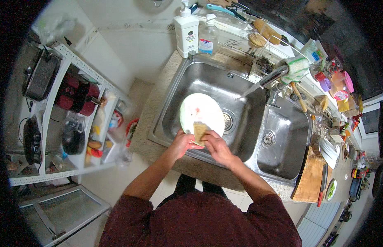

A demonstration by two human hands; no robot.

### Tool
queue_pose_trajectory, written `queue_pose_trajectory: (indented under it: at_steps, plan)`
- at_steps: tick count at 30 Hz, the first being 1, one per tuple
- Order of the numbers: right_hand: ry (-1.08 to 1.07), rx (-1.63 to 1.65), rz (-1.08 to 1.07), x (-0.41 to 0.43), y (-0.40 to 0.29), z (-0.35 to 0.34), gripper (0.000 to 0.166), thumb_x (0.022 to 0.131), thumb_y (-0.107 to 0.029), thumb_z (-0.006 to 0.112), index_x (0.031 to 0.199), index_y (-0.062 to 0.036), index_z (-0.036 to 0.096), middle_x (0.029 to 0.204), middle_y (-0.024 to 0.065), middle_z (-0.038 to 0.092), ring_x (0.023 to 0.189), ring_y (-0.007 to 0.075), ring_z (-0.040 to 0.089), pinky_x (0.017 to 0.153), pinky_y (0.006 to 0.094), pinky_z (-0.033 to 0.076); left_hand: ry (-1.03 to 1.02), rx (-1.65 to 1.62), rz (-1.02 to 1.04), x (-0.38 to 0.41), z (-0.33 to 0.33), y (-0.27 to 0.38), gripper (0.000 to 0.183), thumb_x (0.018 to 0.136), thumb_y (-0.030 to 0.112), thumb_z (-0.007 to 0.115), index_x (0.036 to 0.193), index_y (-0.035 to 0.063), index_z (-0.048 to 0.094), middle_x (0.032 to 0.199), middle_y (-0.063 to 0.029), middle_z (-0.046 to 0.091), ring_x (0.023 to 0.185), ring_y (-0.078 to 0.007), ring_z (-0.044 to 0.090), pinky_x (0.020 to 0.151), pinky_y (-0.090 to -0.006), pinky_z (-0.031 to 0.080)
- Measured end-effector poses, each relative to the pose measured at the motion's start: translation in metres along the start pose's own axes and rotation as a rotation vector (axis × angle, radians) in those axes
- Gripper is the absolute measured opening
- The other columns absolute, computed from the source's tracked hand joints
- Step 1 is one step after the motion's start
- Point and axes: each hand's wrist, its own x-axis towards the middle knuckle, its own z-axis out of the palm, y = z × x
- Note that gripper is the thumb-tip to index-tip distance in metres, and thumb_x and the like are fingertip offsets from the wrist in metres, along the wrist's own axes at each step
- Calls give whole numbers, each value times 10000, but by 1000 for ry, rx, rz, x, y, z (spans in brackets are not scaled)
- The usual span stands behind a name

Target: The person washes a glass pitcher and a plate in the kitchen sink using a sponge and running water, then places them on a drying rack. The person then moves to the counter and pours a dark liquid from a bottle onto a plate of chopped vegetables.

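A white oval plate (200, 108) is tilted over the large stainless-steel sink basin (245, 129). A small reddish spot shows on its face. At the plate's near edge, my left hand (181, 144) grips the rim, its fingers partly hidden beneath. My right hand (218, 148) pinches a brownish scouring cloth (200, 131), which lies against the plate's lower part. The two hands nearly meet at the cloth. Water runs from the chrome faucet (273, 77) into the basin, to the right of the plate and off it.
A smaller basin (279, 148) adjoins on the right, then a wooden cutting board (310, 176) and a knife (323, 182). Pump bottles (187, 34) stand behind the sink's left corner. Jars and utensils crowd the sill. A white shelf unit (52, 114) with appliances stands left.
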Motion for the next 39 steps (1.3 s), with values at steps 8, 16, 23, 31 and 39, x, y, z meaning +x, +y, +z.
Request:
queue_pose_trajectory:
  at_steps: [8, 16, 23, 31, 39]
  plan:
    - [378, -484, 24, 85, 71, 5, 118, 703, -42, 491, 807, -7, 536, 808, 169, 520, 771, 338, 491, 669, 402, 413, 36, 58, 85, 0, 3, 6, 516, 664, 26, 432, 1166, -16, 319, 1055, -194, 489, 908, -330, 545, 674, -471, 508]
    - [212, -4, -61, 62, 12, 55, 132, 695, -4, 545, 825, -20, 532, 837, 148, 515, 816, 317, 479, 741, 365, 396, 195, 123, 123, 11, -19, 5, 460, 670, -4, 417, 1125, -3, 350, 994, -164, 504, 846, -310, 560, 654, -463, 515]
    - [520, -416, 245, 85, 88, 20, 113, 695, -98, 550, 792, -40, 555, 822, 127, 512, 792, 312, 440, 711, 393, 370, 172, 86, 172, 13, -13, -9, 500, 657, -48, 385, 1148, 0, 303, 1018, -176, 469, 869, -321, 540, 640, -466, 520]
    - [694, 161, 489, 34, 30, 81, 81, 702, -107, 624, 735, -56, 571, 968, 145, 467, 931, 233, 431, 751, 308, 407, 346, -3, 410, 33, -18, -28, 564, 671, -49, 391, 1198, 23, 204, 1107, -146, 380, 971, -236, 473, 683, -329, 507]
    - [697, 844, 941, 47, 35, 67, 527, 749, -188, 606, 1145, 26, 332, 1012, 116, 502, 879, 219, 506, 719, 301, 431, 430, 59, 521, 38, -12, -45, 568, 676, -31, 418, 1216, 6, 246, 1068, -119, 455, 937, -219, 501, 723, -324, 489]
